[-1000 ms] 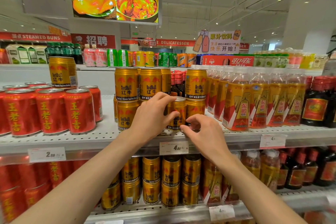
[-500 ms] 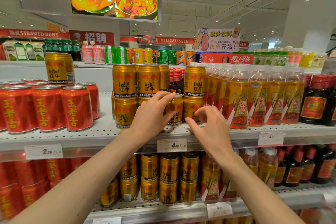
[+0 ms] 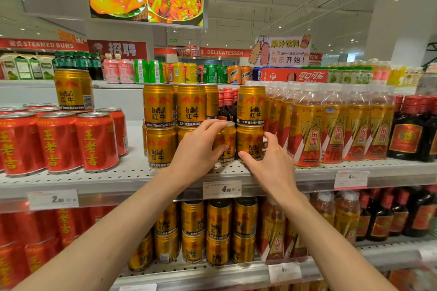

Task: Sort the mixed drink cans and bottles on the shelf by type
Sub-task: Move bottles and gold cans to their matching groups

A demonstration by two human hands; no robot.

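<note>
On the white shelf point(image 3: 113, 178), gold Red Bull cans point(image 3: 160, 125) are stacked two high. My left hand point(image 3: 197, 151) is closed around a lower gold can point(image 3: 227, 146), fingers over its rim and thumb on its front. My right hand point(image 3: 272, 165) grips the neighbouring lower gold can point(image 3: 250, 143), thumb on the front and fingers on its right side; another gold can point(image 3: 251, 105) stands on top of it. Dark red-capped bottles point(image 3: 228, 105) show behind the gold cans. A stray gold can point(image 3: 73, 90) stands on the red cans point(image 3: 59, 142) at the left.
Yellow-labelled clear bottles point(image 3: 307, 134) stand right of the gold cans, with dark bottles point(image 3: 406, 130) beyond them. A price tag point(image 3: 222, 189) hangs on the shelf edge. The lower shelf holds more gold cans point(image 3: 217, 231), red cans and bottles. Other drinks line the far shelf.
My right hand has risen from the shelf's front edge and moved right onto the lower gold can. My left hand has stayed on its can.
</note>
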